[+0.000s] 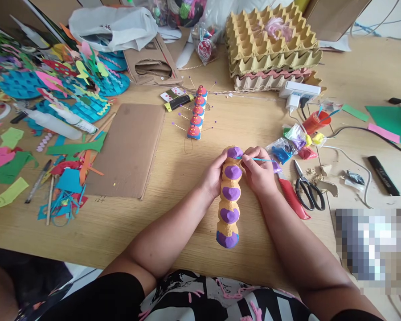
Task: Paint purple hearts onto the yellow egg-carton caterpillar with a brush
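Observation:
An orange-yellow egg-carton strip [231, 206] with purple clay patches on its bumps runs lengthwise above the table, its top end between my hands. My left hand [215, 173] grips the strip's upper left side. In my right hand [259, 171] a thin blue stick [262, 159] is pinched, its tip at the strip's topmost purple patch. Some blue shows at the strip's bottom end. Farther back stands a finished-looking caterpillar [196, 119] with red and blue bumps, small faces and pins sticking out at both sides.
Brown cardboard [125, 149] lies left, beside paper scraps [68, 180] and glue bottles [53, 122]. Egg trays [274, 49] are stacked behind. To the right are clay bags [282, 151], a red cup [316, 122], a red cutter [293, 198], black scissors [309, 189] and a black marker [383, 176].

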### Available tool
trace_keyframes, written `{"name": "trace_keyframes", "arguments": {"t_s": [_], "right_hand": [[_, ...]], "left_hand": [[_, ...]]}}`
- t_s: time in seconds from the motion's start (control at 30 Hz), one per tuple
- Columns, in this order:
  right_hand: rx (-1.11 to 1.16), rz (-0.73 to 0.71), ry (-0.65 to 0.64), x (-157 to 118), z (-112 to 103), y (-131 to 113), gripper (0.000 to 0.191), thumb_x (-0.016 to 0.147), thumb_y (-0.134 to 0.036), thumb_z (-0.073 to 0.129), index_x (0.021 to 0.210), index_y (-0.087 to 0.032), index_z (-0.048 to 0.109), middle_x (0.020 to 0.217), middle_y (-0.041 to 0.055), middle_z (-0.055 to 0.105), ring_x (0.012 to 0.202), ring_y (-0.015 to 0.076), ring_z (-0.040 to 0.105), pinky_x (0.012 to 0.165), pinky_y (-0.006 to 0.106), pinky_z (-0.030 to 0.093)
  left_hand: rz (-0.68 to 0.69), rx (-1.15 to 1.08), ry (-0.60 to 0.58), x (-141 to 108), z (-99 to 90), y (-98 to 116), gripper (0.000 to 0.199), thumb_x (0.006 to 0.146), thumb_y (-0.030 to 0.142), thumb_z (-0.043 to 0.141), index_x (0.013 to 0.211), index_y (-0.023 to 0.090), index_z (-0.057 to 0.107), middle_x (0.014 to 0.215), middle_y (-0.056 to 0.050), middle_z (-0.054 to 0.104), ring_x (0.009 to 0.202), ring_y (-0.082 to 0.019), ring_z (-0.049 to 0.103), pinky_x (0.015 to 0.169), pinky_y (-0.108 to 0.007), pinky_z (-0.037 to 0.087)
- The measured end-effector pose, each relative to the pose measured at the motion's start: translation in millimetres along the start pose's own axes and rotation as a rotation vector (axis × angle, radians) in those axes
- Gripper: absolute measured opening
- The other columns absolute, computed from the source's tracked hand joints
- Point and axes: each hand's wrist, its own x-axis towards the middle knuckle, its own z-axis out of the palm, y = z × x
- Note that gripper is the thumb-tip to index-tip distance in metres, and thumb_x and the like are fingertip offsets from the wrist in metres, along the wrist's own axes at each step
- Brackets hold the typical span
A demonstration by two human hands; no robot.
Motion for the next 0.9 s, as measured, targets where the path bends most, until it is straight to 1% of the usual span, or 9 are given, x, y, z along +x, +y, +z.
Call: {"name": "trace_keyframes", "arguments": {"t_s": [0.1, 0.23, 0.4, 0.5, 0.57, 0.7, 0.8, 0.9], "right_hand": [[0.044, 0.014, -0.022, 0.1, 0.9, -1.1, 0.059, 0.078, -0.063, 0.106, 0.074, -0.025, 0.060, 0.072, -0.0057, 0.057, 0.065, 0.0132, 0.046, 0.068, 0.032, 0.042], [-0.033, 0.019, 0.016, -1.4, 2.1, -3.7, 0.060, 0.078, -0.066, 0.105, 0.074, -0.025, 0.061, 0.074, -0.0043, 0.060, 0.067, 0.0142, 0.048, 0.068, 0.032, 0.044], [-0.106, -0.009, 0.054, -2.9, 2.7, -4.7, 0.059, 0.078, -0.069, 0.103, 0.075, -0.026, 0.062, 0.077, -0.0021, 0.062, 0.073, 0.0167, 0.053, 0.069, 0.033, 0.046], [-0.072, 0.004, 0.047, -2.0, 3.7, -5.7, 0.059, 0.078, -0.067, 0.105, 0.075, -0.026, 0.062, 0.077, -0.0028, 0.061, 0.071, 0.0158, 0.051, 0.069, 0.033, 0.045], [0.006, 0.033, 0.024, -0.9, 4.2, -6.7, 0.060, 0.076, -0.063, 0.107, 0.074, -0.025, 0.061, 0.074, -0.0044, 0.059, 0.067, 0.0138, 0.047, 0.067, 0.032, 0.042], [0.161, 0.082, -0.014, 1.0, 3.7, -7.6, 0.061, 0.073, -0.057, 0.111, 0.072, -0.024, 0.058, 0.070, -0.0069, 0.054, 0.061, 0.0105, 0.040, 0.062, 0.029, 0.035], [0.134, 0.054, 0.006, 1.5, 2.4, -6.5, 0.062, 0.074, -0.058, 0.110, 0.073, -0.024, 0.058, 0.071, -0.0068, 0.054, 0.061, 0.0103, 0.040, 0.062, 0.030, 0.036], [0.084, 0.042, 0.024, 1.4, 2.5, -5.7, 0.064, 0.075, -0.062, 0.108, 0.075, -0.025, 0.057, 0.073, -0.0060, 0.055, 0.062, 0.0110, 0.041, 0.062, 0.031, 0.036]], "left_hand": [[-0.012, -0.014, -0.013, -2.9, 3.7, 2.0, 0.039, 0.118, 0.039, 0.057, 0.094, 0.022, 0.083, 0.087, -0.006, 0.083, 0.074, -0.017, 0.075, 0.072, -0.028, 0.060], [-0.035, -0.042, -0.005, -4.1, 5.9, 4.2, 0.038, 0.119, 0.038, 0.056, 0.097, 0.019, 0.081, 0.083, -0.003, 0.081, 0.069, -0.015, 0.074, 0.068, -0.025, 0.060], [-0.058, -0.049, -0.002, -2.3, 3.7, 3.9, 0.037, 0.119, 0.039, 0.058, 0.099, 0.019, 0.082, 0.087, -0.002, 0.082, 0.069, -0.013, 0.075, 0.073, -0.025, 0.059], [-0.053, -0.046, -0.005, -1.9, 2.2, 3.1, 0.034, 0.118, 0.040, 0.061, 0.101, 0.018, 0.082, 0.088, -0.003, 0.082, 0.069, -0.014, 0.074, 0.073, -0.026, 0.059], [-0.050, -0.035, -0.014, -2.0, 1.2, 2.5, 0.034, 0.118, 0.040, 0.062, 0.102, 0.018, 0.083, 0.087, -0.003, 0.082, 0.068, -0.014, 0.074, 0.072, -0.027, 0.058], [-0.006, -0.004, -0.040, -2.8, 0.3, 1.6, 0.038, 0.119, 0.040, 0.058, 0.100, 0.018, 0.083, 0.082, -0.002, 0.079, 0.063, -0.012, 0.069, 0.065, -0.025, 0.055], [0.043, 0.013, 0.011, -4.1, 2.3, 2.3, 0.035, 0.118, 0.038, 0.063, 0.096, 0.018, 0.082, 0.079, 0.000, 0.077, 0.062, -0.010, 0.068, 0.062, -0.022, 0.052], [0.071, 0.025, 0.044, -6.0, 5.6, 4.1, 0.030, 0.113, 0.039, 0.073, 0.093, 0.018, 0.081, 0.081, -0.001, 0.079, 0.063, -0.009, 0.069, 0.064, -0.022, 0.053]]}}
